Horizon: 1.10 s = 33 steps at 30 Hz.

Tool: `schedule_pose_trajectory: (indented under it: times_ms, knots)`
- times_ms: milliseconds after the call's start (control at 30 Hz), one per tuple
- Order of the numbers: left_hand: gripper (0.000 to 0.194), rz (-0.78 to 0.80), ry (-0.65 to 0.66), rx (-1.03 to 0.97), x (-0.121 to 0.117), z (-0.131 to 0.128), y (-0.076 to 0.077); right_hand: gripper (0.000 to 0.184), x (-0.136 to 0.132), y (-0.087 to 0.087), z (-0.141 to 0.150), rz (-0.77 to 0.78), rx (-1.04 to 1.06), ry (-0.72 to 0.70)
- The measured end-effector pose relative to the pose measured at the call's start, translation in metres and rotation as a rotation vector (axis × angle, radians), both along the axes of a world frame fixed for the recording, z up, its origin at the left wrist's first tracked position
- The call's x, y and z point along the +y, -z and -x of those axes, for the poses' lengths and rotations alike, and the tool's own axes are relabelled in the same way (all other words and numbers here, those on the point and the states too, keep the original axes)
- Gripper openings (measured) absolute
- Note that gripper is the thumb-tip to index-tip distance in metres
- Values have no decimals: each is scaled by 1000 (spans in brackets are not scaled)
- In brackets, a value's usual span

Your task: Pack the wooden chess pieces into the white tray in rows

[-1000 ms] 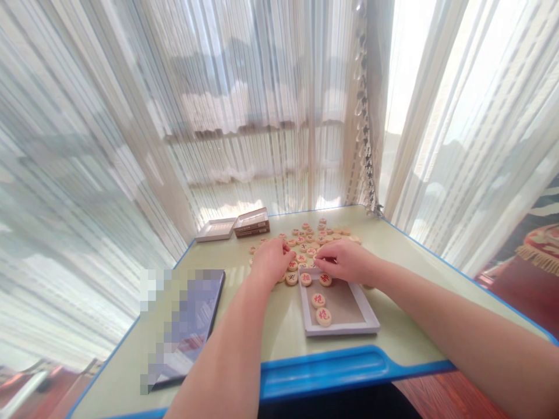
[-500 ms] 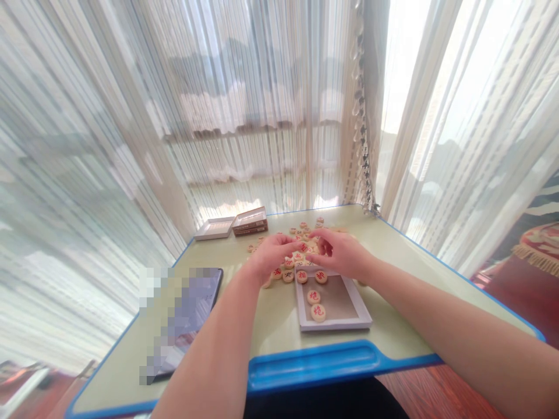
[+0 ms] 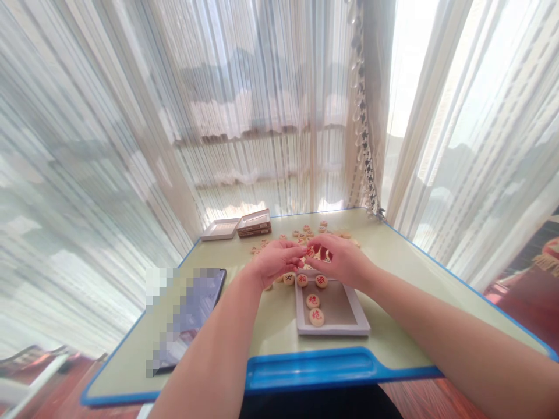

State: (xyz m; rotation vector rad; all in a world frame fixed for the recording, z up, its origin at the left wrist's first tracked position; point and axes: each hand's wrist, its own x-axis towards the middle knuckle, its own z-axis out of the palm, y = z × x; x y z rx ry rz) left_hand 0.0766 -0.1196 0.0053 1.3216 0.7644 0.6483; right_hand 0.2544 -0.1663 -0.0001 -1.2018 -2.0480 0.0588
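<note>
Round wooden chess pieces with red or dark characters lie scattered on the pale green table. A shallow white tray near the front edge has several red-marked pieces in it. My right hand is raised above the tray's far end, fingers curled round several red-marked pieces. My left hand is beside it, fingertips pinched and touching the pieces in my right hand.
A dark phone lies at the left of the table. An open white box lid and a brown box sit at the far edge. The table has a blue rim with a groove at the front. Sheer curtains hang behind.
Both hands lifted off the scattered pieces and came together above the tray's far end. My right hand now shows red-marked pieces in its fingers.
</note>
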Motion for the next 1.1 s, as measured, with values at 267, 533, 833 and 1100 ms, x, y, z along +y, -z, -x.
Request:
schedule_pose_trajectory:
  times_ms: [267,533,833,1100]
  knots:
    - [33,-77,-78,31,-1,-4,0,26,1,1,-1,-62,-29,-19]
    - [33,-159,-94,112,-1,-8,-4,27,4,4,-2,-43,-21,45]
    - [31,-410,-214,393,5,10,-9,15,-9,-10,-2,194,-197,-125]
    - [29,-636,-50,683,4,13,-4,16,-16,1,9,227,-256,-194]
